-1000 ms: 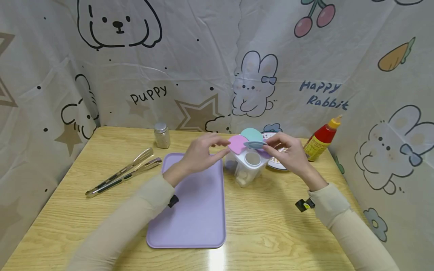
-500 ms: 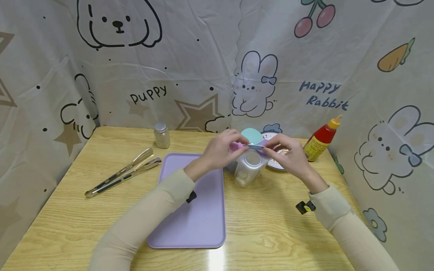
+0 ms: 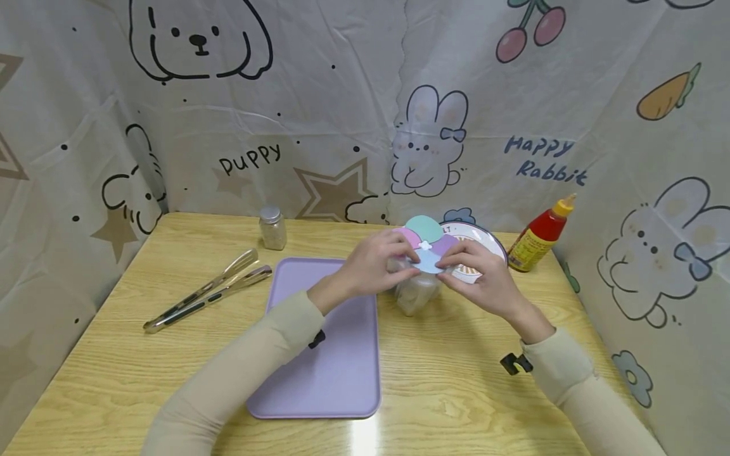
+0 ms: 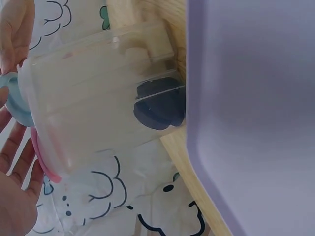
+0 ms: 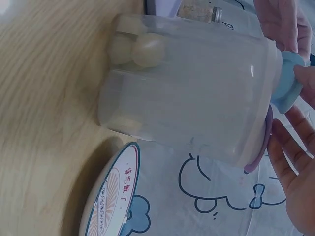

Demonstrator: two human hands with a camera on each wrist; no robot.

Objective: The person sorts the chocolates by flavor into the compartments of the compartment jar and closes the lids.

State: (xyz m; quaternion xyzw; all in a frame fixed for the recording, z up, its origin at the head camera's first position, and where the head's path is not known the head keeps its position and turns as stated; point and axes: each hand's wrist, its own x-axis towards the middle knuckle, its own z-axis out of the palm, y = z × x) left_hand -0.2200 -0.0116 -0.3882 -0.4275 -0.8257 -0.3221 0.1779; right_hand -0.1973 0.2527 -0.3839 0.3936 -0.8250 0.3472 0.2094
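Note:
A clear compartmented plastic canister (image 3: 415, 296) stands upright on the table, right of the tray. Its top carries pink (image 3: 407, 236), mint green (image 3: 423, 228) and purple (image 3: 445, 244) flap lids round a small white flower-shaped centre. The light blue flap lid (image 3: 429, 263) faces the person; both wrist views show it tilted slightly off the top. My left hand (image 3: 379, 259) pinches its left edge, and my right hand (image 3: 485, 278) its right edge. Through the wall, pale round pieces (image 5: 149, 50) lie in one compartment and something dark blue (image 4: 160, 105) shows near the base.
A lilac tray (image 3: 319, 373) lies to the left, with metal tongs (image 3: 211, 291) beyond it. A small lidded glass jar (image 3: 272, 229) stands at the back. Behind the canister is a patterned plate (image 3: 481, 239); a red sauce bottle (image 3: 538, 235) stands back right.
My left hand moved right from the pink lid to the blue lid's left edge. The blue lid, earlier raised edge-on, has tipped down over the round opening with both hands on it.

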